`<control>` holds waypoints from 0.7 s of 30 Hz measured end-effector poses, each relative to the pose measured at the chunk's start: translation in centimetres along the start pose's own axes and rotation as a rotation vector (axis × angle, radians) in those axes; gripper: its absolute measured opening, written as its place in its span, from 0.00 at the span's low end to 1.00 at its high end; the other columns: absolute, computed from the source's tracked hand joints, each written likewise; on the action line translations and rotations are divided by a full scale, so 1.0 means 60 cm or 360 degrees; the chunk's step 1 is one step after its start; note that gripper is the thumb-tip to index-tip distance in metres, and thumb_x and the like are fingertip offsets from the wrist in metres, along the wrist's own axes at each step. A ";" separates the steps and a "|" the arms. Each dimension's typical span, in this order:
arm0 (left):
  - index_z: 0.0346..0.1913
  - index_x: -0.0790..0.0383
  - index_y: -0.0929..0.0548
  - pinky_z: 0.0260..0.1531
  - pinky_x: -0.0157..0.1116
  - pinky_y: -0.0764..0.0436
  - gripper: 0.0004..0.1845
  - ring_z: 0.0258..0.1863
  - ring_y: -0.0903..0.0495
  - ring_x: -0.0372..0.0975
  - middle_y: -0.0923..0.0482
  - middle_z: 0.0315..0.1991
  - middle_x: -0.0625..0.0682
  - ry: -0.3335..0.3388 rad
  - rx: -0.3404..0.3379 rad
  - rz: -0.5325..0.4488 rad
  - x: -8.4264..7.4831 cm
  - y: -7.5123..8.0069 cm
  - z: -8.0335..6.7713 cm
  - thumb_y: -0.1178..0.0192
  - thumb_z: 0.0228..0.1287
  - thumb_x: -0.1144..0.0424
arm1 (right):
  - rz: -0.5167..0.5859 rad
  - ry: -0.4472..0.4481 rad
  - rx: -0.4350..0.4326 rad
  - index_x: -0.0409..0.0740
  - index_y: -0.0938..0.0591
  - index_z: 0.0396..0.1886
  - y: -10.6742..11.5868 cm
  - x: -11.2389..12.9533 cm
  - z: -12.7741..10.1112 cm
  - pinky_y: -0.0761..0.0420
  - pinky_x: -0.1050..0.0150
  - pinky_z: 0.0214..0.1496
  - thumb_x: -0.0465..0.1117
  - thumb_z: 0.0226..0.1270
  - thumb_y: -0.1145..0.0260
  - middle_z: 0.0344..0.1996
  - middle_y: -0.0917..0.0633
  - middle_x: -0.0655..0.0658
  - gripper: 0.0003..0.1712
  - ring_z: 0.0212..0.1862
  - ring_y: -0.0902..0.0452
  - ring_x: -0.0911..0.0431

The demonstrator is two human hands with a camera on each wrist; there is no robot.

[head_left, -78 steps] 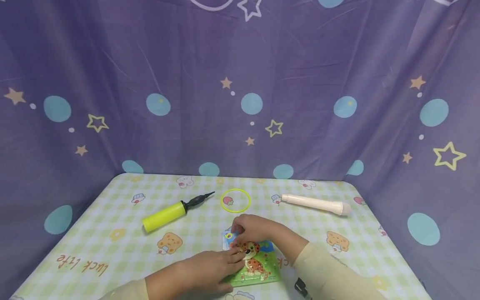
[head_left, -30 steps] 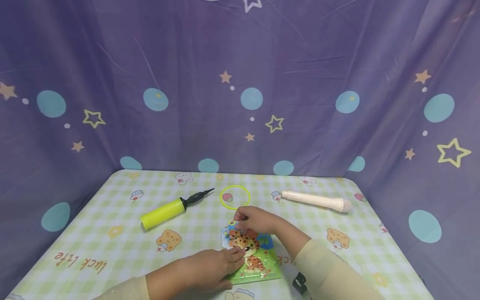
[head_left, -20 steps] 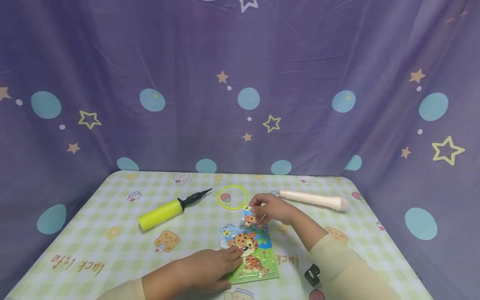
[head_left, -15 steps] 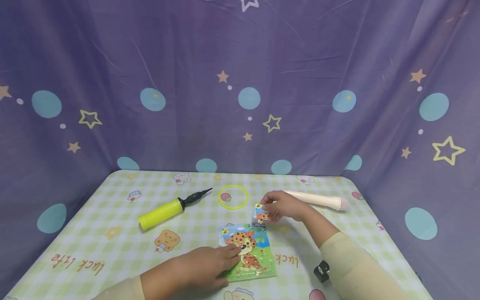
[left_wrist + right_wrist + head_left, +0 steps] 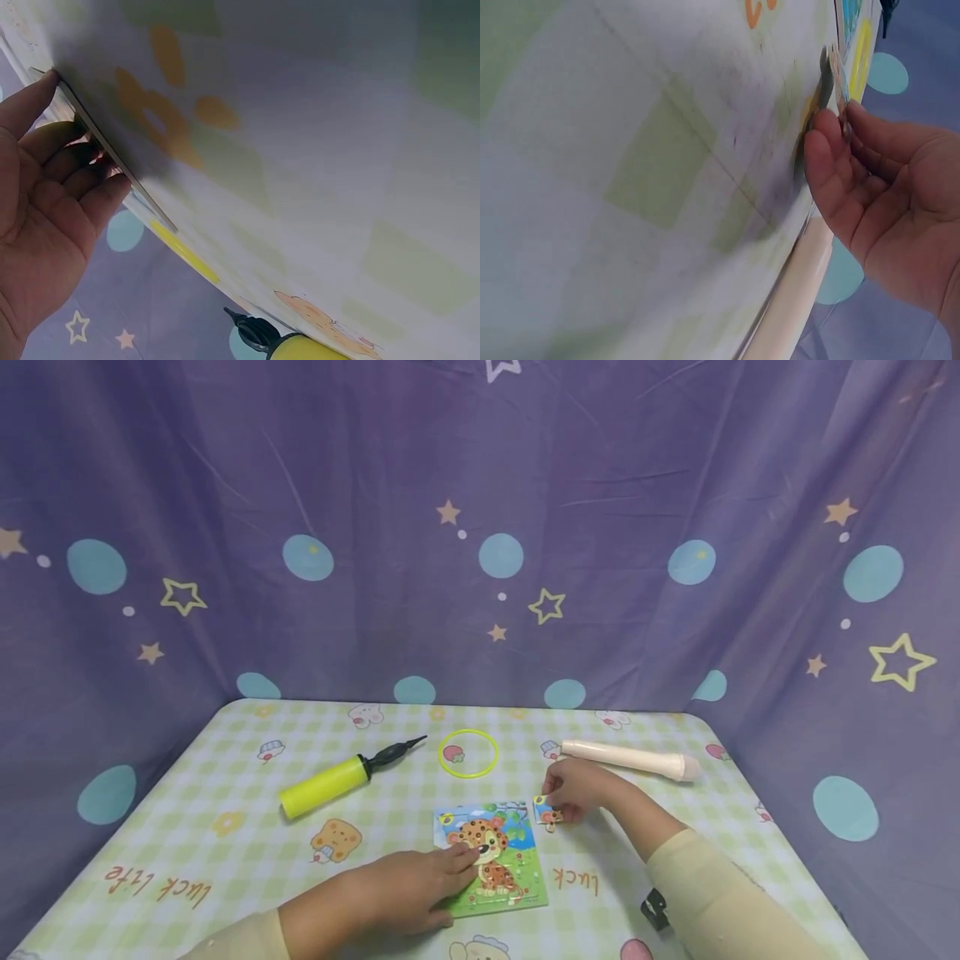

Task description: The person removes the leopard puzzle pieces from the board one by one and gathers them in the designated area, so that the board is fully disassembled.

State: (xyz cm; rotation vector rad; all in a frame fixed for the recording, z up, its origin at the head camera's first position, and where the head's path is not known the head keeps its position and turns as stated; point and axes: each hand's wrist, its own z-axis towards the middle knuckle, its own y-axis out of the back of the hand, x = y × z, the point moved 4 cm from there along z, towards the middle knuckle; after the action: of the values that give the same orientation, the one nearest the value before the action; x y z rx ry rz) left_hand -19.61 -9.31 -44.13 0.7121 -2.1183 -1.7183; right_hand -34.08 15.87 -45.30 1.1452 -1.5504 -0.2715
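A square jigsaw puzzle [image 5: 513, 872] with a spotted leopard cub on blue and green lies flat near the table's front. My left hand [image 5: 412, 889] rests on its left side, fingers stretched over the picture; in the left wrist view the thumb is at the edge of the puzzle board [image 5: 120, 161]. Just right of the puzzle's far right corner, my right hand [image 5: 583, 787] pinches a small puzzle piece [image 5: 544, 808] showing a yellow spot and an orange ear. The right wrist view shows this piece [image 5: 838, 79] between thumb and fingers, close over the tablecloth.
A yellow hand pump [image 5: 326, 787] with a black nozzle lies at the left. Behind the puzzle is a yellow ring [image 5: 497, 753], and a pale pink microphone-shaped stick [image 5: 630, 760] lies at the back right. A purple curtain [image 5: 480, 460] surrounds the checked table [image 5: 405, 827].
My right hand has lifted the piece from the puzzle's far left corner, carried it right and lowered it beside the puzzle. The puzzle has shifted slightly left under my left hand.
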 end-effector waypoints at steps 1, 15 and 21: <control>0.75 0.53 0.36 0.64 0.40 0.27 0.34 0.74 0.40 0.44 0.43 0.76 0.50 0.0002 0.0008 0.0001 0.000 0.000 0.000 0.44 0.69 0.45 | -0.0050 0.0001 -0.0015 0.42 0.20 0.32 -0.001 0.002 0.001 0.16 0.61 0.24 0.34 0.63 0.32 0.23 0.18 0.45 0.04 0.20 0.18 0.53; 0.75 0.51 0.37 0.66 0.41 0.29 0.35 0.74 0.40 0.45 0.44 0.77 0.50 0.0019 0.0077 -0.0016 0.002 -0.002 0.005 0.44 0.70 0.45 | -0.0672 0.0172 -0.0227 0.51 0.21 0.30 -0.007 0.024 0.005 0.24 0.61 0.39 0.44 0.62 0.29 0.29 0.21 0.52 0.08 0.35 0.22 0.55; 0.74 0.52 0.35 0.66 0.40 0.29 0.34 0.74 0.39 0.45 0.43 0.76 0.50 0.0032 0.0067 -0.0026 0.002 -0.003 0.007 0.43 0.69 0.45 | -0.0507 0.0419 -0.0157 0.51 0.19 0.45 -0.032 0.068 0.005 0.23 0.60 0.44 0.48 0.65 0.31 0.39 0.22 0.50 0.12 0.39 0.25 0.58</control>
State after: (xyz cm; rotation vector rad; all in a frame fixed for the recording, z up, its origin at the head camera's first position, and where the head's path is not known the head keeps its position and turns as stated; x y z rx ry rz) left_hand -19.89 -9.05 -44.42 0.7569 -2.1467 -1.6723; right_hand -32.90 11.64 -44.18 1.2923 -1.1116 -0.3882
